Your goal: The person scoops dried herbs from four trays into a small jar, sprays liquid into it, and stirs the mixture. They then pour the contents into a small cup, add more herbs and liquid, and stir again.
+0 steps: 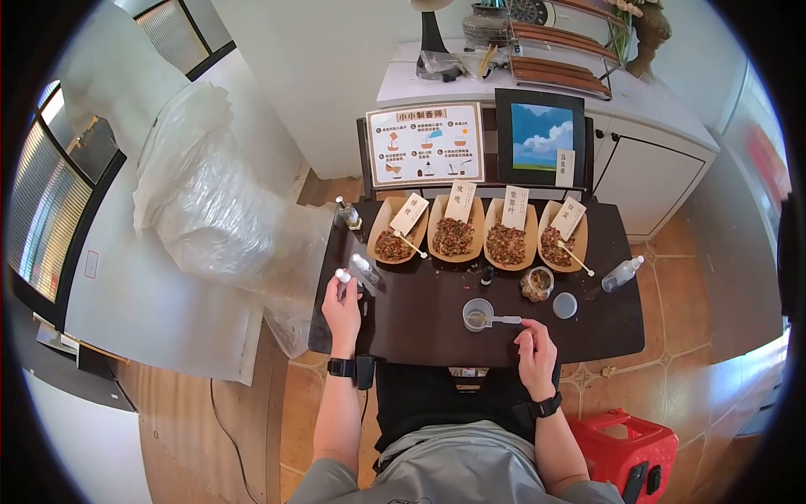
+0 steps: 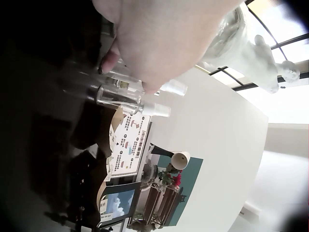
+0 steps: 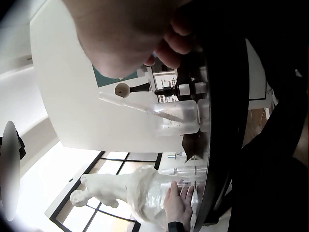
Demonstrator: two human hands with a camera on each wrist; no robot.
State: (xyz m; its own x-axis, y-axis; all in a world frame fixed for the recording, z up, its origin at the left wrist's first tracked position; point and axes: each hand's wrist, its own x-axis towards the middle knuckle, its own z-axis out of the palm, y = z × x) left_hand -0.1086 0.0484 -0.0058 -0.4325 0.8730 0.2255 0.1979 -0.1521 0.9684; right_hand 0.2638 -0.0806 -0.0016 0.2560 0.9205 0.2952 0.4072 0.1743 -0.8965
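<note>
At the table's left side my left hand (image 1: 342, 311) grips a small clear bottle with a white cap (image 1: 342, 275), its lower part partly hidden by the fingers. A second clear bottle (image 1: 365, 269) stands just beyond it; both show close together in the left wrist view. My right hand (image 1: 537, 357) is beside a clear plastic cup (image 1: 477, 312), fingers loosely curled. A translucent dropper (image 1: 506, 319) leans in the cup, its outer end near my fingertips in the head view. In the right wrist view that dropper (image 3: 123, 102) stands apart from the hand.
Several paper trays (image 1: 454, 244) of dried flowers with labels line the table's far side. A glass jar (image 1: 537, 284), a lid (image 1: 565, 306), a dark dropper bottle (image 1: 487, 275) and a spray bottle (image 1: 622, 275) stand right of centre. An instruction sheet (image 1: 424, 143) is propped behind.
</note>
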